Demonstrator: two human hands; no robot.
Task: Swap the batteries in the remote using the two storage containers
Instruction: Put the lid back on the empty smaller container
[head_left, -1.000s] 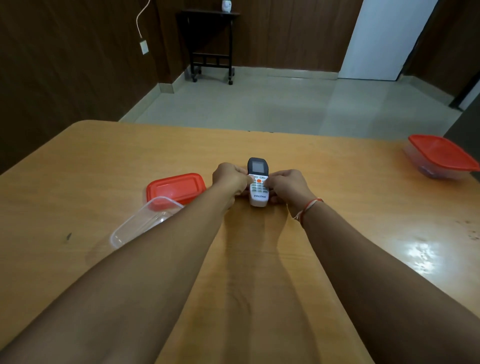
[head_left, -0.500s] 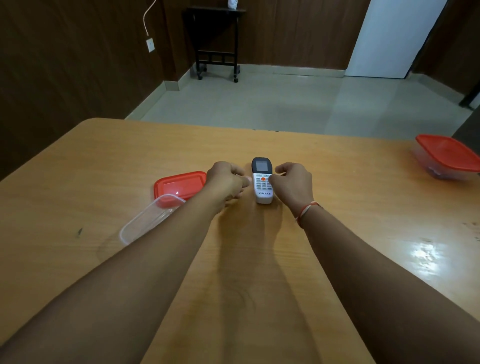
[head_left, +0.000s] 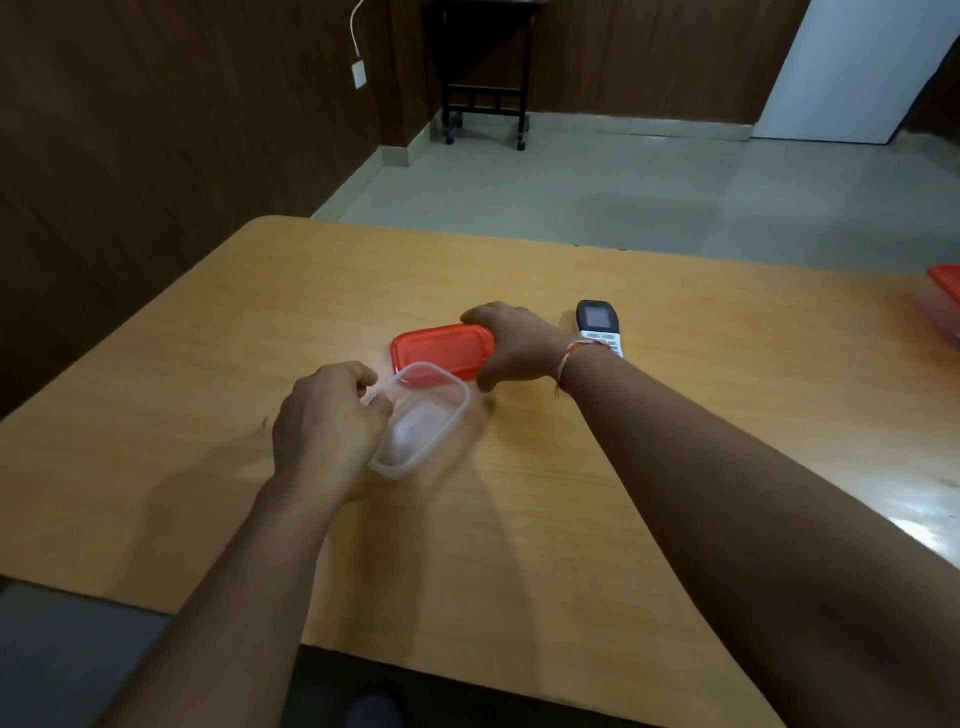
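- At the left hand (head_left: 332, 415), the rim of the open clear container (head_left: 421, 421) is pinched by curled fingers.
- Beside it, the red lid (head_left: 441, 351) is gripped at its end by the right hand (head_left: 511, 345).
- The remote (head_left: 597, 325) is left face-up on the surface (head_left: 519, 519), just beyond the right wrist.
- A second, lidded container (head_left: 943, 304) is seen far right; closing the open one appears to be what is left.

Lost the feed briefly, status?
Left hand grips clear container rim. Right hand grips red lid. Remote lies free beyond right wrist. Nothing blocking.
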